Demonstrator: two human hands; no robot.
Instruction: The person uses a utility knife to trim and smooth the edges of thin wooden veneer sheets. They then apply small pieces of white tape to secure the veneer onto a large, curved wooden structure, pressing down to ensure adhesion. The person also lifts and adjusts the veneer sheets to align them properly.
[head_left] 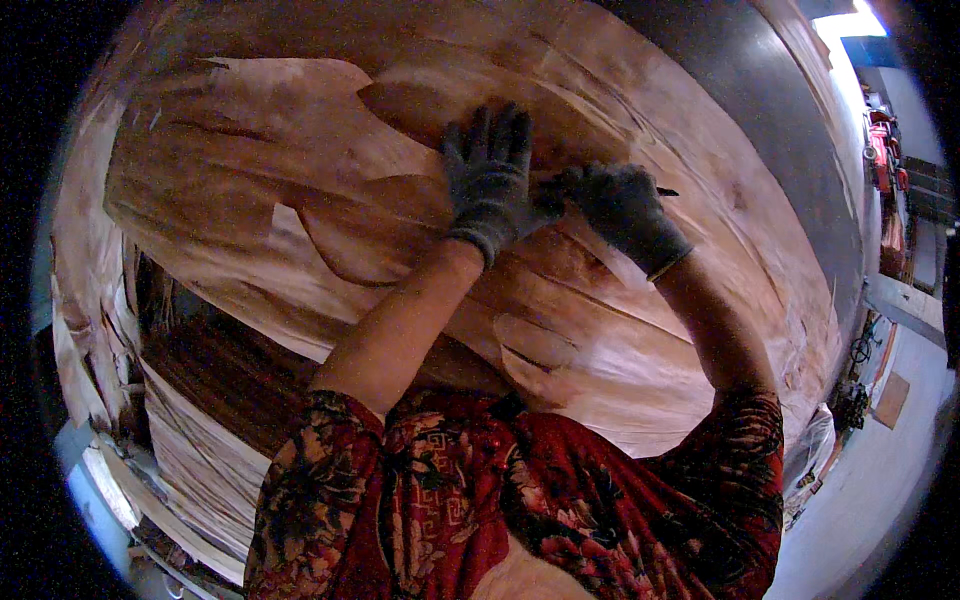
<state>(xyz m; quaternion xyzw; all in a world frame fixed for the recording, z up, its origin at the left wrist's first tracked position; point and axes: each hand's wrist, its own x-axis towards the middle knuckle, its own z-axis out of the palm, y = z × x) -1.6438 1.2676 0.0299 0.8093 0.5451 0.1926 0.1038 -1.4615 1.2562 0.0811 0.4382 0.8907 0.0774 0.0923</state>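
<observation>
A broad, wavy brown sheet with streaky grain, which looks like wood veneer, spreads under both hands. My left hand, in a dark grey work glove, lies flat on it with the fingers stretched out. Close by on the right, my right hand, gloved alike, is closed around a slim dark tool. Only a short end of that tool sticks out past the fist, so its kind is hidden. Darker and lighter patches with curved edges show across the sheet, among them a pale piece to the left.
Stacked thin sheets with layered edges are at the lower left, beside a dark gap. A smooth grey surface borders the sheet at the far right. Tools and red items line the right side, above a pale floor.
</observation>
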